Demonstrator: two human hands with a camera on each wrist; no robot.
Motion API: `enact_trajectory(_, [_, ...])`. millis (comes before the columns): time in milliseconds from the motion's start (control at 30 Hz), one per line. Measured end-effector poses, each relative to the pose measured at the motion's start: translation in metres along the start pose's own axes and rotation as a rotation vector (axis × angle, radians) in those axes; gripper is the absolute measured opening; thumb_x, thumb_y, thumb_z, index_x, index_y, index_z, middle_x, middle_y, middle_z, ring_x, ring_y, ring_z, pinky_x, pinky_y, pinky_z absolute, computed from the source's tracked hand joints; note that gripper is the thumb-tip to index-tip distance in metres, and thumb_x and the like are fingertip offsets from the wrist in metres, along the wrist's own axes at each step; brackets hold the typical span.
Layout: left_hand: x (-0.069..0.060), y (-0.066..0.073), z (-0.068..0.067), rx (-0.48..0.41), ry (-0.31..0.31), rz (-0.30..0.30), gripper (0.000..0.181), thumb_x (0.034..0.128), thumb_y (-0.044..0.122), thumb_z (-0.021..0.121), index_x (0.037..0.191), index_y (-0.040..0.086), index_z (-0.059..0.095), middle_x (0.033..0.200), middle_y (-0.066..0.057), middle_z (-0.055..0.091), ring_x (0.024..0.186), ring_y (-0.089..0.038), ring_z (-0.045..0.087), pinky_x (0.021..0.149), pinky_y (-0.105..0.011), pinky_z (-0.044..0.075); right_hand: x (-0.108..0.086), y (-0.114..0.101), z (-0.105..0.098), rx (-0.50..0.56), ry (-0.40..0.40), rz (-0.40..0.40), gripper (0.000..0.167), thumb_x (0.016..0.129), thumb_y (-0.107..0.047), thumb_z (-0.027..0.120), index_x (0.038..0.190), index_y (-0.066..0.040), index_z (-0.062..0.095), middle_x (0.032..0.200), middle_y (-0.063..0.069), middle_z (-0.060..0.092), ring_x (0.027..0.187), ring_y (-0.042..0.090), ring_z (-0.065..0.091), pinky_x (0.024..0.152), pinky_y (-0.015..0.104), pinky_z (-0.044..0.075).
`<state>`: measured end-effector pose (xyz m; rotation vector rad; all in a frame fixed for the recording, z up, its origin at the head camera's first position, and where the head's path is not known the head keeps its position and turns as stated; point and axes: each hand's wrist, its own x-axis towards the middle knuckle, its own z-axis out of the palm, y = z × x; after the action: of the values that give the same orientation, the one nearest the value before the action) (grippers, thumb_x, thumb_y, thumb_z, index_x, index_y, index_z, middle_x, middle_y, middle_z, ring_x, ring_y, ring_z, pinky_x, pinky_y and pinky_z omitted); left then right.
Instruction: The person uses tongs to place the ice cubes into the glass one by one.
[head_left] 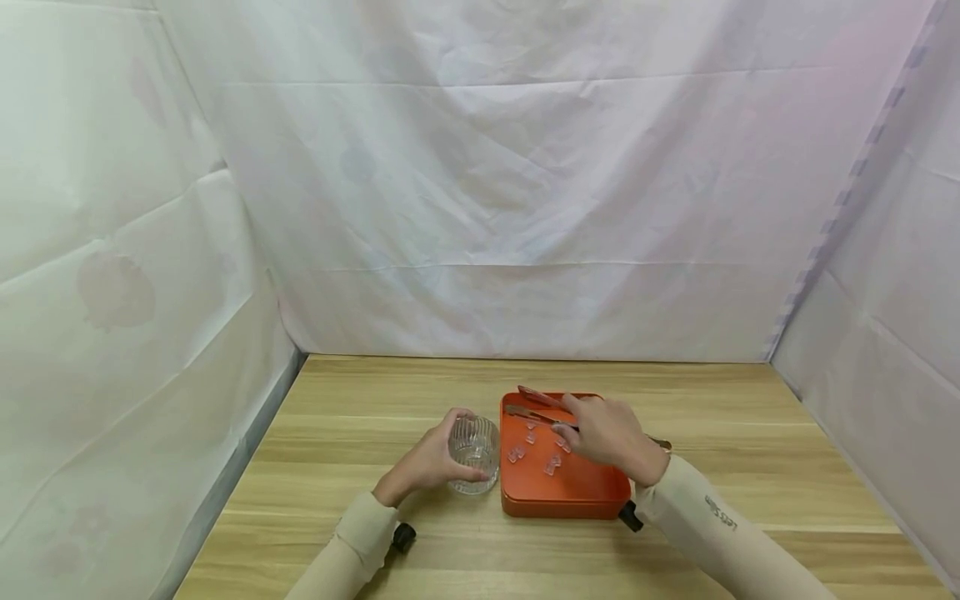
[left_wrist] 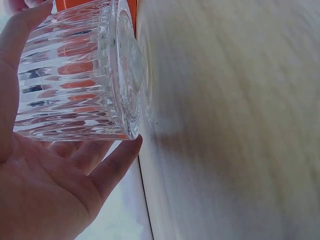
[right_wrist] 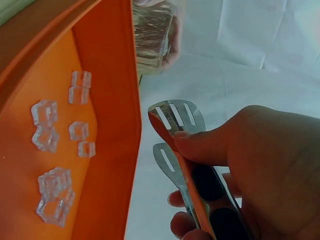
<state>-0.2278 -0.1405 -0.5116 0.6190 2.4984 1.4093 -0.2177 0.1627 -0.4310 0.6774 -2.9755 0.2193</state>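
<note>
Several clear cubes lie on the floor of a red-orange tray, some pressed together in clumps; the right-wrist view separates them better, though their edges blur where they touch, so a sure count is hard. Above the tray, the right hand curls round a pair of metal tongs, thumb on one arm, the tips parted. Slots in the tong heads and black grip pads show only from the right wrist; the rear of the tongs is mostly hidden by the hand and cut off there.

Just left of the tray is a ribbed glass, upright, with the left hand wrapped round its side, thumb and fingers well spread by its width. The left-wrist view brings out the thick base close to the table, but whether it touches is unclear; some fingertips are cropped or behind the glass.

Dark lettering on the right sleeve seems to begin "Let's"; the rest is too small to read. Black devices sit by both wrists, partly covered. White cloth hangs around, its faint printed shapes too pale to make out.
</note>
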Motion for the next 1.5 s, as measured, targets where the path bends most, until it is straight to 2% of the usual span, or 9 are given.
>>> enact_trajectory(267, [-0.001, 0.003, 0.000, 0.008, 0.002, -0.014, 0.092, 0.0664, 0.037, 0.092, 0.140, 0.020, 0.039, 0.127, -0.012, 0.058, 0.115, -0.028, 0.056, 0.095, -0.053, 0.048, 0.003, 0.006, 0.007, -0.009, -0.077, 0.046, 0.032, 0.092, -0.038, 0.068, 0.109, -0.011, 0.064, 0.068, -0.004, 0.054, 0.055, 0.011, 0.048, 0.048, 0.030, 0.039])
enact_trajectory(500, [0.000, 0.002, 0.001, 0.007, 0.002, -0.018, 0.091, 0.0658, 0.037, 0.092, 0.139, 0.023, 0.039, 0.124, -0.011, 0.059, 0.111, -0.027, 0.058, 0.093, -0.050, 0.049, 0.005, 0.009, 0.017, 0.015, -0.155, 0.077, 0.029, 0.091, -0.037, 0.070, 0.107, -0.013, 0.067, 0.058, -0.004, 0.048, 0.050, 0.013, 0.047, 0.045, 0.031, 0.037])
enact_trajectory(633, [0.000, 0.001, 0.000, 0.005, 0.002, -0.021, 0.091, 0.0658, 0.037, 0.093, 0.138, 0.022, 0.039, 0.124, -0.011, 0.059, 0.112, -0.028, 0.058, 0.093, -0.051, 0.049, 0.005, 0.009, 0.020, 0.006, -0.164, 0.082, 0.022, 0.091, -0.037, 0.070, 0.096, -0.016, 0.066, 0.057, -0.004, 0.047, 0.050, 0.013, 0.047, 0.046, 0.031, 0.038])
enact_trajectory(800, [-0.001, 0.002, 0.000, 0.003, 0.005, -0.022, 0.091, 0.0656, 0.038, 0.093, 0.138, 0.022, 0.039, 0.124, -0.011, 0.059, 0.113, -0.028, 0.057, 0.095, -0.052, 0.048, 0.006, 0.010, 0.022, 0.008, -0.165, 0.086, 0.023, 0.090, -0.037, 0.071, 0.083, -0.018, 0.059, 0.056, -0.003, 0.046, 0.050, 0.013, 0.046, 0.046, 0.031, 0.037])
enact_trajectory(1133, [0.000, 0.000, 0.000, 0.025, 0.010, -0.017, 0.092, 0.0655, 0.040, 0.092, 0.139, 0.022, 0.039, 0.125, -0.010, 0.058, 0.113, -0.027, 0.057, 0.094, -0.051, 0.048, 0.003, 0.012, 0.024, 0.038, -0.155, 0.077, 0.028, 0.089, -0.036, 0.073, 0.075, -0.020, 0.055, 0.053, -0.005, 0.027, 0.048, 0.011, 0.025, 0.046, 0.029, 0.019])
enact_trajectory(1367, [0.000, -0.001, 0.000, 0.024, 0.011, -0.021, 0.093, 0.0646, 0.040, 0.093, 0.139, 0.023, 0.039, 0.125, -0.009, 0.058, 0.113, -0.027, 0.057, 0.095, -0.050, 0.048, 0.001, 0.011, 0.022, 0.020, -0.183, 0.071, 0.024, 0.091, -0.036, 0.070, 0.077, -0.022, 0.056, 0.056, -0.005, 0.043, 0.049, 0.011, 0.041, 0.046, 0.029, 0.031])
enact_trajectory(1500, [0.000, -0.001, 0.000, 0.021, 0.011, -0.018, 0.094, 0.0647, 0.040, 0.093, 0.139, 0.022, 0.039, 0.126, -0.009, 0.057, 0.114, -0.026, 0.056, 0.096, -0.050, 0.048, -0.002, 0.010, 0.021, 0.008, -0.191, 0.068, 0.022, 0.092, -0.033, 0.069, 0.079, -0.020, 0.057, 0.059, -0.005, 0.046, 0.051, 0.012, 0.045, 0.046, 0.030, 0.034])
